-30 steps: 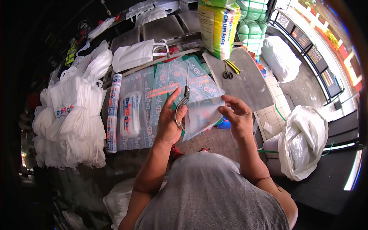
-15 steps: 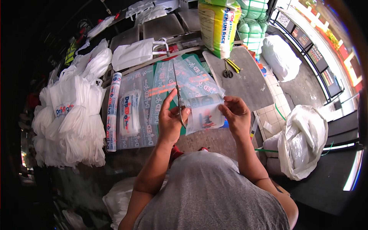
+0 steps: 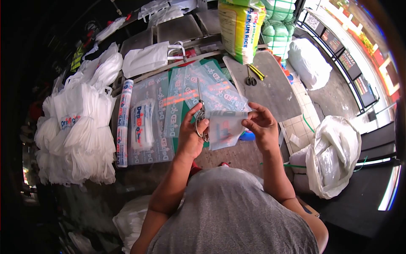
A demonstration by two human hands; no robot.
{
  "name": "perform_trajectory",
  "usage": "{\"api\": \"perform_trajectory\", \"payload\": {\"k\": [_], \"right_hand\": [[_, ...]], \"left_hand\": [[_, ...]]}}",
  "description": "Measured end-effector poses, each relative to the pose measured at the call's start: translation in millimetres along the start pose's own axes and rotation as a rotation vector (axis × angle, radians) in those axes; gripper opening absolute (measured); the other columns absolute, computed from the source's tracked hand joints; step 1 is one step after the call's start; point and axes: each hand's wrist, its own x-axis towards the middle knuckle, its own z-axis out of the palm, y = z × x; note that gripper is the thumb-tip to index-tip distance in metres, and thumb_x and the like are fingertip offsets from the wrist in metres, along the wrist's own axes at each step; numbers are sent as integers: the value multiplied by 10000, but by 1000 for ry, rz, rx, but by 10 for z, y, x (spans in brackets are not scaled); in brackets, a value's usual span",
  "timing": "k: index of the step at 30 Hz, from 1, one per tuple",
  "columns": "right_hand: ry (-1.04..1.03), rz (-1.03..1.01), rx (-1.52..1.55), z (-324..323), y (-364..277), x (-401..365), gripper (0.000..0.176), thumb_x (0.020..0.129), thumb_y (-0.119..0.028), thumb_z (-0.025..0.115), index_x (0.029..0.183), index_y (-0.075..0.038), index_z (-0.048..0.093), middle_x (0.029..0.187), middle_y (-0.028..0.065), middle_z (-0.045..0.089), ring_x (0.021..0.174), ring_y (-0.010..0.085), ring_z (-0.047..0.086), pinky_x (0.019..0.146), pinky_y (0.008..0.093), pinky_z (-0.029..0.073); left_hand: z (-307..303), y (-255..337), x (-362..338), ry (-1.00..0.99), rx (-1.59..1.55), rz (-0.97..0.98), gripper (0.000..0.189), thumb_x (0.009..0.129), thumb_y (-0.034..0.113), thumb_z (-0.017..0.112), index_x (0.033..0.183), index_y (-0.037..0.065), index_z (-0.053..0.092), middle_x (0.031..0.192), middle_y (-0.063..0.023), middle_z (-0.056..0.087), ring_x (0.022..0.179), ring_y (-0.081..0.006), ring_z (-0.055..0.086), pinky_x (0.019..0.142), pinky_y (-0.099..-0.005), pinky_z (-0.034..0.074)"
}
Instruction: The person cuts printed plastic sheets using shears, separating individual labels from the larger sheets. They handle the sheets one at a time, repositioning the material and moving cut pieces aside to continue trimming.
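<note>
Head view, looking down on a work table. The left hand is closed around the handles of a pair of scissors, with fingers through the loops. The long axis of the scissors runs almost straight up the picture. The tips point away from the person and the handles lie toward the chest. The 2 blades read as 1 thin line, so they appear together.

The right hand pinches the right edge of a plastic piece between thumb and fingers. The piece is held in the air between the 2 hands, above the near edge of the table. Its top edge runs left to right and its left edge meets the scissors handles. Its print is too blurred to read.

Beyond the hands, printed sheets lie flat, with a roll beside them and white bags further left. A rice sack stands at the far side. A second pair of scissors lies on a grey board.
</note>
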Motion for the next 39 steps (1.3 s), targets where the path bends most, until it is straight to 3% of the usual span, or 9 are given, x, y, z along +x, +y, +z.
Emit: {"api": "perform_trajectory", "payload": {"k": [2,9,13,16,21,26,34,39], "right_hand": [[-22,59,73,-4,-18,-7,488,801,25,788,1248,-4,595,877,-5,650,850,71,614,820,251,497],[78,62,-106,90,17,-39,441,831,13,766,1237,-8,596,876,0,645,830,74,613,783,239,515],[93,14,-100,148,66,-68,404,839,24,751,1212,-4,597,891,-3,634,834,69,604,767,240,517],[97,4,-72,159,82,-73,378,849,43,729,1199,-2,592,910,-2,619,846,72,600,766,237,516],[72,47,-53,172,57,-125,351,872,38,705,1201,4,585,929,3,615,859,75,599,777,230,504],[71,142,1,218,-12,-150,313,899,10,691,1195,11,587,943,25,662,875,81,611,784,227,491],[94,52,-22,234,21,-205,151,896,-3,705,1038,16,657,914,31,681,803,73,619,715,219,493],[83,51,-9,247,19,-217,140,897,11,699,1028,22,649,909,36,680,790,74,618,691,213,491]], "left_hand": [[-8,15,-2,-14,-15,-15,542,920,11,639,1422,82,445,955,-29,638,743,-88,609,598,-225,501],[-15,11,-26,-88,-47,-27,587,924,105,690,1447,91,421,950,-18,654,713,-59,608,569,-213,486],[54,-24,-39,-15,-65,10,637,909,98,711,1465,98,400,904,-13,661,684,-39,594,554,-204,474],[55,15,-64,-54,40,22,675,880,70,738,1466,98,404,850,-10,661,695,-38,594,573,-196,471],[71,83,-58,44,363,73,684,835,-9,735,1444,82,438,831,-24,669,721,-53,598,625,-189,470],[127,158,-90,51,406,101,675,834,-28,721,1440,71,440,841,-32,673,745,-56,608,649,-200,488],[189,207,-152,13,378,157,644,852,-5,715,1433,53,444,882,-50,697,780,-53,625,675,-198,496],[181,195,-171,14,429,199,618,863,0,700,1426,57,452,874,-41,690,758,-46,616,665,-193,487]]}}
